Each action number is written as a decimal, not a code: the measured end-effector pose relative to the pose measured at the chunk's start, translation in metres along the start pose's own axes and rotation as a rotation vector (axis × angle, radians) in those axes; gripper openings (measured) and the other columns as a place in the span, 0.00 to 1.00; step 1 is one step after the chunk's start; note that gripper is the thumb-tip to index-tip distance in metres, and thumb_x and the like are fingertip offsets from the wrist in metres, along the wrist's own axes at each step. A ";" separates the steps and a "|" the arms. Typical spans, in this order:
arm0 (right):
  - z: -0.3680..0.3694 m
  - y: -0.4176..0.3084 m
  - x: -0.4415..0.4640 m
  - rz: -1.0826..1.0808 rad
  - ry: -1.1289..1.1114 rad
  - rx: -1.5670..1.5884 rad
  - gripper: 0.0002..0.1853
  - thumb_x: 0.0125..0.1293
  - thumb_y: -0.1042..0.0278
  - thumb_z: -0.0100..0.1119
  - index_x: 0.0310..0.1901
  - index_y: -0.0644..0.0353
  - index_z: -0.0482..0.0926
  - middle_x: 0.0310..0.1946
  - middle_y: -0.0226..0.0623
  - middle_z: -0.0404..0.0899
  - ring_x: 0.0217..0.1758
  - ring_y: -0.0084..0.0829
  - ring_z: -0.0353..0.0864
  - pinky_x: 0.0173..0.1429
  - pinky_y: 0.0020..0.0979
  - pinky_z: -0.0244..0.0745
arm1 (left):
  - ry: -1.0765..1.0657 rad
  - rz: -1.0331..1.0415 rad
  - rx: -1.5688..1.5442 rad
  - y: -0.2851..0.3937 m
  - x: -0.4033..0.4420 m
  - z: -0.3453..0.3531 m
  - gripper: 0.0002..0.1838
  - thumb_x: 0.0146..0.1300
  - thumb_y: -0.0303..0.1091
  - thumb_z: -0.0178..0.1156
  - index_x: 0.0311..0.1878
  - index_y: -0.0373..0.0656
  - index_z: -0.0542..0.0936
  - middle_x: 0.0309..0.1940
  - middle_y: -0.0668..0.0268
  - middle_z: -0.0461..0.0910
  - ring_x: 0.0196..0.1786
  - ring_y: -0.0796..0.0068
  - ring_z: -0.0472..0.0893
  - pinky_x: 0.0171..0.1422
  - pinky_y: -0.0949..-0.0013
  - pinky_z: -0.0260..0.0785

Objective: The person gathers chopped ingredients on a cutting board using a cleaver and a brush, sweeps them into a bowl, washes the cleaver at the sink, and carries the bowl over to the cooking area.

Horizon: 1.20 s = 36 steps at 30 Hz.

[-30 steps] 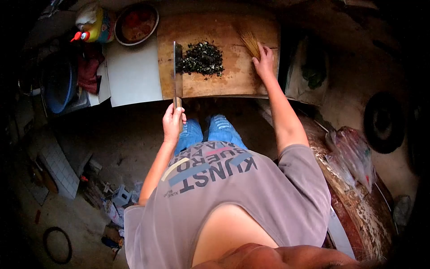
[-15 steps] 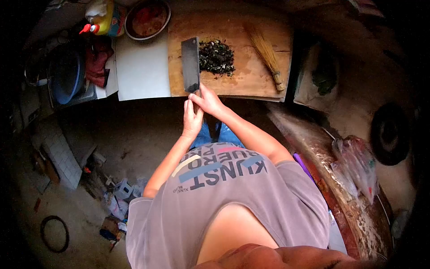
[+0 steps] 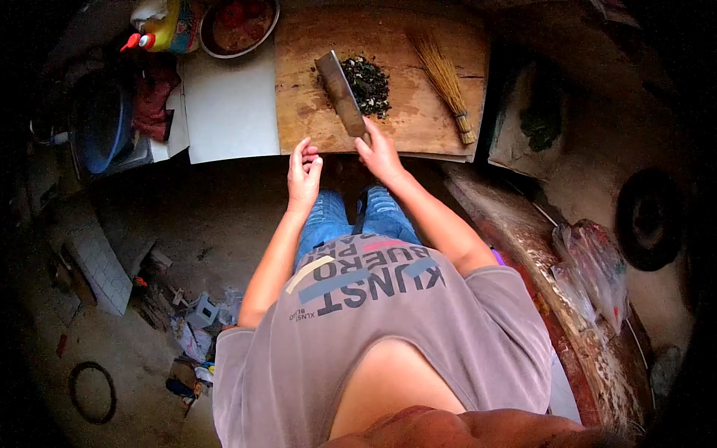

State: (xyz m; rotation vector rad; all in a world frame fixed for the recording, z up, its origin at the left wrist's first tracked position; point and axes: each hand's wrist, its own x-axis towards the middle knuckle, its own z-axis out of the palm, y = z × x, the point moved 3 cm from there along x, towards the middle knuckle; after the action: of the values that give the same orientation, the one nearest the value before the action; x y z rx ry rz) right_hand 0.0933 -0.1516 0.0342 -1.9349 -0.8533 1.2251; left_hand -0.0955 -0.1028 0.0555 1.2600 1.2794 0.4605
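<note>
My right hand (image 3: 379, 153) is closed round the handle of a cleaver (image 3: 340, 92), at the front edge of a wooden cutting board (image 3: 418, 134). The broad blade tilts to the left, beside a heap of dark chopped food (image 3: 367, 86) with pale bits in it; I cannot tell what food it is. Whether the blade touches the board is also unclear. To the left, my left hand (image 3: 303, 175) is free of the cleaver, held in front of the table edge with its fingers loosely curled and apart, nothing in them.
A straw brush (image 3: 442, 78) lies on the board's right side. Left of the board are a white surface (image 3: 230, 112), a metal bowl (image 3: 239, 26) with reddish contents, a yellow bottle (image 3: 170, 30), a dark red cloth (image 3: 155, 101) and a blue basin (image 3: 104, 123).
My left hand has let go of the cleaver handle and moved left. My right hand has shifted right with the cleaver, whose blade has turned from upright in view to slanting left.
</note>
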 end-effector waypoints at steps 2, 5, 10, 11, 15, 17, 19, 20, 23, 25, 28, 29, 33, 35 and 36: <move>-0.027 -0.013 -0.006 -0.206 0.015 -0.103 0.25 0.59 0.67 0.56 0.60 0.54 0.69 0.41 0.54 0.79 0.45 0.52 0.80 0.47 0.43 0.75 | 0.055 0.084 0.024 0.010 0.009 -0.002 0.23 0.65 0.26 0.54 0.63 0.39 0.66 0.51 0.64 0.71 0.52 0.75 0.72 0.60 0.72 0.65; -0.071 -0.047 -0.002 -0.218 -0.180 -0.375 0.23 0.56 0.69 0.59 0.56 0.50 0.73 0.42 0.47 0.81 0.45 0.47 0.81 0.49 0.41 0.77 | 0.209 0.294 -0.048 0.037 0.032 -0.006 0.22 0.68 0.30 0.51 0.64 0.38 0.64 0.58 0.61 0.69 0.62 0.69 0.68 0.70 0.65 0.56; -0.113 -0.079 0.027 -0.435 -0.296 -0.841 0.16 0.54 0.64 0.64 0.46 0.51 0.77 0.32 0.41 0.82 0.36 0.44 0.82 0.40 0.43 0.78 | 0.145 0.437 -0.256 0.073 0.093 0.002 0.21 0.70 0.35 0.50 0.62 0.36 0.64 0.53 0.58 0.74 0.59 0.68 0.72 0.69 0.64 0.59; -0.117 -0.088 0.033 -0.441 -0.320 -0.936 0.17 0.54 0.63 0.64 0.46 0.52 0.77 0.32 0.43 0.82 0.36 0.44 0.82 0.39 0.43 0.77 | 0.044 0.365 -0.379 0.070 0.104 0.007 0.19 0.70 0.35 0.49 0.60 0.37 0.66 0.47 0.59 0.77 0.54 0.68 0.76 0.67 0.65 0.61; -0.122 -0.092 0.065 -0.490 -0.328 -1.075 0.15 0.53 0.62 0.63 0.44 0.51 0.78 0.27 0.42 0.82 0.34 0.45 0.82 0.39 0.43 0.77 | 0.011 0.218 -0.316 0.046 0.132 0.026 0.12 0.71 0.36 0.48 0.47 0.38 0.75 0.30 0.66 0.80 0.37 0.75 0.79 0.54 0.67 0.70; -0.125 -0.089 0.076 -0.468 -0.351 -1.084 0.15 0.53 0.62 0.63 0.44 0.51 0.78 0.27 0.41 0.82 0.34 0.45 0.82 0.38 0.44 0.77 | 0.036 0.238 -0.341 0.029 0.145 0.035 0.12 0.71 0.36 0.49 0.47 0.39 0.75 0.29 0.66 0.80 0.37 0.75 0.79 0.52 0.69 0.71; -0.126 -0.063 0.096 -0.470 -0.337 -1.088 0.15 0.53 0.61 0.63 0.44 0.49 0.79 0.28 0.41 0.82 0.33 0.44 0.82 0.38 0.44 0.76 | 0.083 0.252 -0.338 0.027 0.148 0.041 0.11 0.69 0.36 0.50 0.44 0.39 0.76 0.27 0.67 0.79 0.35 0.77 0.78 0.46 0.72 0.71; -0.127 -0.045 0.104 -0.467 -0.349 -1.087 0.15 0.53 0.61 0.63 0.44 0.49 0.79 0.28 0.41 0.82 0.33 0.44 0.82 0.38 0.44 0.76 | 0.087 0.240 -0.339 0.026 0.148 0.044 0.11 0.69 0.36 0.50 0.44 0.39 0.76 0.27 0.67 0.79 0.35 0.77 0.78 0.46 0.72 0.71; -0.129 -0.030 0.112 -0.513 -0.312 -1.005 0.13 0.53 0.59 0.63 0.42 0.47 0.78 0.28 0.38 0.82 0.33 0.44 0.82 0.37 0.44 0.76 | 0.110 0.332 -0.165 0.025 0.153 0.051 0.08 0.66 0.32 0.50 0.43 0.40 0.75 0.27 0.67 0.79 0.32 0.78 0.79 0.40 0.74 0.71; -0.131 -0.023 0.117 -0.538 -0.304 -0.999 0.13 0.53 0.58 0.63 0.42 0.47 0.78 0.28 0.37 0.82 0.34 0.43 0.82 0.37 0.44 0.76 | 0.099 0.341 -0.198 0.022 0.154 0.051 0.08 0.66 0.32 0.50 0.43 0.40 0.75 0.27 0.67 0.79 0.32 0.78 0.79 0.40 0.73 0.71; -0.134 -0.023 0.117 -0.574 -0.282 -1.013 0.14 0.53 0.57 0.63 0.41 0.47 0.77 0.29 0.36 0.82 0.35 0.42 0.82 0.36 0.43 0.76 | 0.074 0.337 -0.283 0.024 0.157 0.051 0.08 0.66 0.31 0.50 0.44 0.40 0.74 0.26 0.68 0.77 0.32 0.79 0.78 0.40 0.73 0.71; -0.137 -0.036 0.111 -0.600 -0.289 -0.928 0.14 0.54 0.55 0.64 0.42 0.46 0.78 0.31 0.35 0.82 0.34 0.42 0.82 0.36 0.42 0.76 | 0.053 0.337 -0.289 0.028 0.153 0.049 0.08 0.66 0.31 0.51 0.45 0.40 0.74 0.27 0.68 0.77 0.33 0.79 0.77 0.41 0.74 0.70; -0.158 -0.056 0.097 -0.428 -0.278 -0.900 0.20 0.61 0.41 0.55 0.42 0.48 0.81 0.34 0.38 0.83 0.39 0.44 0.81 0.41 0.42 0.75 | 0.085 0.401 -0.321 0.028 0.164 0.045 0.10 0.67 0.32 0.51 0.48 0.39 0.72 0.31 0.68 0.77 0.38 0.77 0.76 0.46 0.73 0.69; -0.175 -0.055 0.090 -0.200 -0.254 -0.766 0.22 0.63 0.45 0.52 0.41 0.57 0.81 0.33 0.48 0.81 0.42 0.49 0.79 0.44 0.44 0.72 | 0.124 0.425 -0.354 0.029 0.165 0.047 0.10 0.68 0.32 0.49 0.48 0.39 0.73 0.32 0.66 0.76 0.39 0.75 0.77 0.47 0.72 0.70; -0.176 -0.048 0.088 -0.197 -0.254 -0.764 0.22 0.63 0.45 0.52 0.41 0.57 0.81 0.33 0.48 0.81 0.42 0.49 0.79 0.44 0.44 0.72 | 0.122 0.422 -0.353 0.028 0.166 0.047 0.10 0.68 0.32 0.49 0.48 0.39 0.73 0.32 0.66 0.76 0.39 0.75 0.77 0.47 0.72 0.70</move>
State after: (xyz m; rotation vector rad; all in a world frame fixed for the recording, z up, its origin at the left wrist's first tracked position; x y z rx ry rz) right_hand 0.2778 -0.0891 0.0883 -2.1992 -1.8018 1.1286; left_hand 0.0071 0.0252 -0.0039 1.2088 0.9715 1.0324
